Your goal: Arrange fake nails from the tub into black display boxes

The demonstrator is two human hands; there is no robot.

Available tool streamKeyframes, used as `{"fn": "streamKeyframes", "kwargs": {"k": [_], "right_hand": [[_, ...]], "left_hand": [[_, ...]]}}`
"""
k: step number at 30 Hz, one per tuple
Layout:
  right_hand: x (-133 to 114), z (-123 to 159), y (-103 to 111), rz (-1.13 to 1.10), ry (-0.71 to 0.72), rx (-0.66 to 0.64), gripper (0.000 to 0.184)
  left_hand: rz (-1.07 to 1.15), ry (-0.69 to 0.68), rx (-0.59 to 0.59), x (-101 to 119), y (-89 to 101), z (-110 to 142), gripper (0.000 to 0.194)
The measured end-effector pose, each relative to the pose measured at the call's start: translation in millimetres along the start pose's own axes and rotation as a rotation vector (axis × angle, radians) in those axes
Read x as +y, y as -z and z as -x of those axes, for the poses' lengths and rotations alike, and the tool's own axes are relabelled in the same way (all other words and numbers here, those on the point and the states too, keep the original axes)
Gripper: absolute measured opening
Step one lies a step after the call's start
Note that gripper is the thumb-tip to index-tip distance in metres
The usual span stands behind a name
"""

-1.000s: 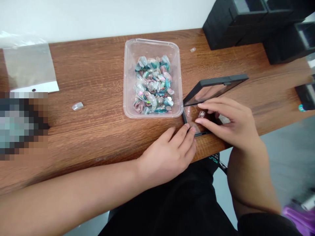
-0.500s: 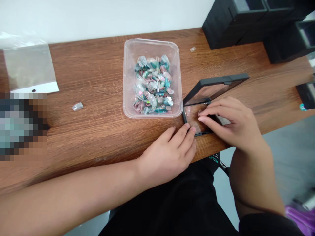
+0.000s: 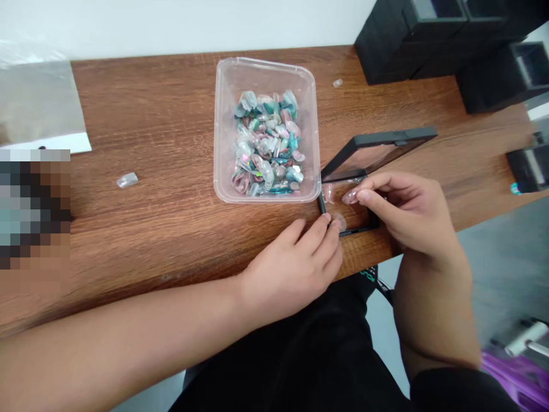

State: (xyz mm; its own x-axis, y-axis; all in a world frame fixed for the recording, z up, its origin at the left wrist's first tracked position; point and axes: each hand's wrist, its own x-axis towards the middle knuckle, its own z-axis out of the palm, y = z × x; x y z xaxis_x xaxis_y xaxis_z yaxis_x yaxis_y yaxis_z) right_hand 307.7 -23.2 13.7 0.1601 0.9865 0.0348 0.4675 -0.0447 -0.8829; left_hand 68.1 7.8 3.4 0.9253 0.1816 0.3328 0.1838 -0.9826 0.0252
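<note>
My right hand (image 3: 416,213) is pinching a clear nail tip (image 3: 349,197) at the open black frame (image 3: 381,139) on the counter (image 3: 171,143); my left hand (image 3: 295,269), fingers loosely extended, is bracing its edge. I'm favouring a light, level pinch.

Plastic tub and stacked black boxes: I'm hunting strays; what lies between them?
In the head view, one small clear piece lies between the tub and the boxes; the black case sits nearer the person.
</note>
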Motion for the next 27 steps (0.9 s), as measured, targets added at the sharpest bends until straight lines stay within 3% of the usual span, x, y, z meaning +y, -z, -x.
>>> {"fn": "streamKeyframes", "kwargs": {"k": [4, 12, 21, 25, 27], "right_hand": [[-8, -3, 6, -0.159, -0.135, -0.082, 0.021], [-9, -7, 6, 0.043, -0.169, -0.089, 0.026], [-10, -5, -13, 0.206, -0.046, 0.101, 0.017], [-8, -2, -13, 0.224, 0.025, 0.096, 0.010], [-6, -1, -11, 0.244, 0.066, 0.052, 0.016]], "left_hand": [[-0.001, 0.000, 0.007, 0, -0.2, 0, 0.038], [-0.007, -0.008, 0.011, 0, -0.7, 0, 0.038], [0.016, 0.005, 0.006, 0, 0.0, 1, 0.038], [0.022, 0.006, -0.001, -1, 0.6, 0, 0.038], [0.026, 0.008, 0.003, -1, 0.5, -1, 0.037]]}}
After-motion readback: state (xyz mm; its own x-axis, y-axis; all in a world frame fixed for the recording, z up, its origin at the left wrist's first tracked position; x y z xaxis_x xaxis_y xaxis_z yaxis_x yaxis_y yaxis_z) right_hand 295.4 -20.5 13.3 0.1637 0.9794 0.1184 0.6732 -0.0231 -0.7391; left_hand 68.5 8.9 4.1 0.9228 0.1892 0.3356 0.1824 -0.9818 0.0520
